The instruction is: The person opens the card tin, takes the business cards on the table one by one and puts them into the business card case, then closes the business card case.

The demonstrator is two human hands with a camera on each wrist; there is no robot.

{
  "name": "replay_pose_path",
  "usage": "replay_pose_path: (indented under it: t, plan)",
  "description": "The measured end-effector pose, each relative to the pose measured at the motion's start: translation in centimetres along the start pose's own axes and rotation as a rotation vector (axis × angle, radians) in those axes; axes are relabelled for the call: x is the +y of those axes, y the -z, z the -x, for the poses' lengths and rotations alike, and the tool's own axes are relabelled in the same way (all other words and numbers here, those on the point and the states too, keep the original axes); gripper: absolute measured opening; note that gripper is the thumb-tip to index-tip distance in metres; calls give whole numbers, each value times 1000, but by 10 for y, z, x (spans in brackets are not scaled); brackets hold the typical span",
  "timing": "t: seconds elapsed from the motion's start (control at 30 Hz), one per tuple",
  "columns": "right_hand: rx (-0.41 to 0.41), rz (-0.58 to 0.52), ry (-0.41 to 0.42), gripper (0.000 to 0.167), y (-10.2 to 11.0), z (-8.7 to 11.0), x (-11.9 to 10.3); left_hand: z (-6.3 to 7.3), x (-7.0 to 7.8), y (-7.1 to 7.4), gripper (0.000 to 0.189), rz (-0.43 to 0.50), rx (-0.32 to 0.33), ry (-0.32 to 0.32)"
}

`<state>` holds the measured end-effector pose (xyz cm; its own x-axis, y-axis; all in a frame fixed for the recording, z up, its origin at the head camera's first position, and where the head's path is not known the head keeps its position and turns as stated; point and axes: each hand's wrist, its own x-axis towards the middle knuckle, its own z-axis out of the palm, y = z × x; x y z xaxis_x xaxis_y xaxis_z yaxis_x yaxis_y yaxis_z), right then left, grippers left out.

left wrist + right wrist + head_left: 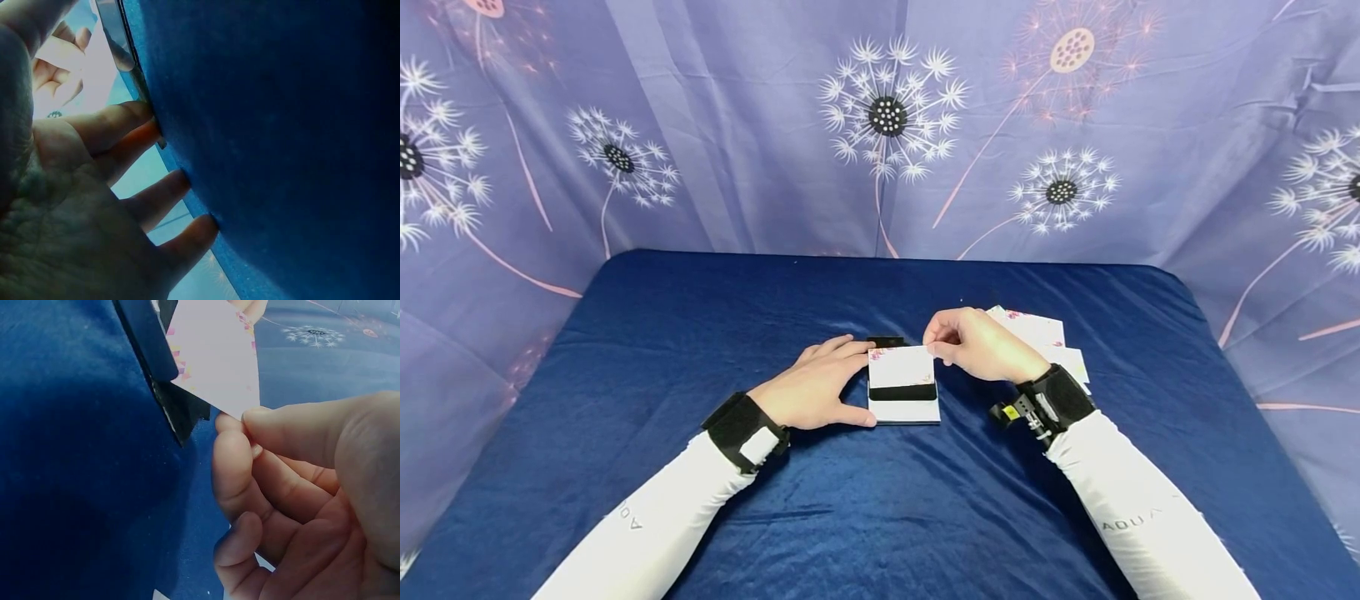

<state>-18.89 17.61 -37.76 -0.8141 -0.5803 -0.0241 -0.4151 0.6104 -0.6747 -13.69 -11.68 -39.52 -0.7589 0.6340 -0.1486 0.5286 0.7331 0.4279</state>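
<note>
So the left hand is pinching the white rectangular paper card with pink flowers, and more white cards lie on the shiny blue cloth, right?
Not quite: the right hand, not the left hand, pinches the white rectangular paper card with pink flowers, as the right wrist view shows. More white cards do lie on the shiny blue cloth.

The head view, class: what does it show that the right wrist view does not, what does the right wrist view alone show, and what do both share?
Only the head view: the white sleeves and black wrist straps.
Only the right wrist view: the palm side of the right hand.
Both: that hand pinching a white flowered card at a corner, the blue cloth and the dandelion curtain.
</note>
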Motion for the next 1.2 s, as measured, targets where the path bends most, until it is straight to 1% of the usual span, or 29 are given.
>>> replay_pose_path:
  t: [0.4, 0.67, 1.2]
  plan:
    - [-54, -15, -23, 9, -2, 4, -1, 0, 0, -1, 92, -4, -2, 4]
    - [-72, 6, -18, 8, -6, 6, 2, 0, 2, 2, 98, -8, -11, 13]
    - [-88, 21, -2, 9, -12, 12, 2, 0, 2, 2, 97, 6, -24, 16]
